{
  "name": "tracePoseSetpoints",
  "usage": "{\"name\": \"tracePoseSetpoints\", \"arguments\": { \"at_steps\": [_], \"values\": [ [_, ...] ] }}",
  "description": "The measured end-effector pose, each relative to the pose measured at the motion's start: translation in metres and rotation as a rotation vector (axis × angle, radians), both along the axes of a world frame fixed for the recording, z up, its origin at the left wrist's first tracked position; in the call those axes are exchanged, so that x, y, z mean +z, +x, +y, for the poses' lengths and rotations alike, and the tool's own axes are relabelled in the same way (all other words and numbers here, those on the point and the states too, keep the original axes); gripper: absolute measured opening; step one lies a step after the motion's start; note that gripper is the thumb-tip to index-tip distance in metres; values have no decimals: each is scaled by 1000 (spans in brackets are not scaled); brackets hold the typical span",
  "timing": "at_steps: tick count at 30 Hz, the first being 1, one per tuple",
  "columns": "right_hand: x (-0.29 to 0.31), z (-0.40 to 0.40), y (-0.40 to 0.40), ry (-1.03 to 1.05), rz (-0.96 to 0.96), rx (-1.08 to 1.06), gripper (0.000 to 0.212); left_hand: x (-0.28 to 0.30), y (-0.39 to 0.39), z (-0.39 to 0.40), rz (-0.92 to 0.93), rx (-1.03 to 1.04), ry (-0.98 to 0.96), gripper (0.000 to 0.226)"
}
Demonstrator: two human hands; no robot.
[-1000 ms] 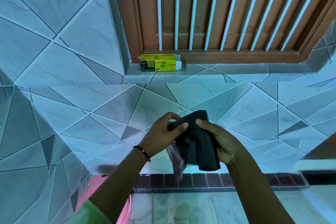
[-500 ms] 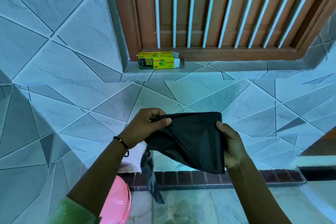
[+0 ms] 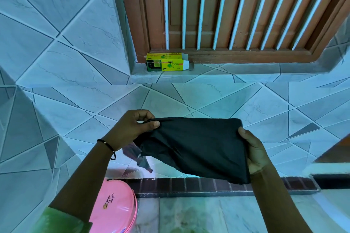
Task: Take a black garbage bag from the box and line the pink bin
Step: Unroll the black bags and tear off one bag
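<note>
Your left hand pinches the black garbage bag at its top edge between thumb and forefinger; your right hand clasps its opposite side, fingers hidden behind.

The black garbage bag, bunched into a small wad 1 s ago, has been drawn out into a wide sheet. The left hand has been carried toward 9 o'clock and the right hand toward 3 o'clock, each gripping an end. More of the pink bin is exposed at 7 o'clock.
</note>
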State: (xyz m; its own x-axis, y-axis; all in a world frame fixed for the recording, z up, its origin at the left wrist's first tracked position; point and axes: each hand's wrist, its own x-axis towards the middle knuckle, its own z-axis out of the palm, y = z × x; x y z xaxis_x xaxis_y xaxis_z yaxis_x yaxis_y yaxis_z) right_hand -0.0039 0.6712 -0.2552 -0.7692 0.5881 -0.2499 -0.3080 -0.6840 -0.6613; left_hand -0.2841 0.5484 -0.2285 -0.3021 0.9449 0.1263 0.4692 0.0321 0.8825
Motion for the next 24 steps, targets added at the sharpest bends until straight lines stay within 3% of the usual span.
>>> {"name": "tracePoseSetpoints", "arguments": {
  "at_steps": [4,9,12,15,18,20,24],
  "values": [
    [-4,4,-2,25,-82,27,71,-4,-24,-9,-5,75,-7,14],
    [-5,-3,-14,49,-120,97,70,-20,-28,-9,203,44,-220,15],
    [4,-6,-22,114,-155,148,62,-16,3,0,58,-55,-214,36],
    [12,-9,-29,148,-138,181,56,-9,49,14,-104,-234,-176,35],
    [15,-13,-35,128,-114,202,75,-10,76,24,-196,-281,-154,41],
    [14,-13,-34,124,-121,208,90,-11,77,27,-202,-237,-135,35],
    [15,-13,-29,236,-226,151,84,-7,74,23,-266,-275,-67,15]
  ]
}}
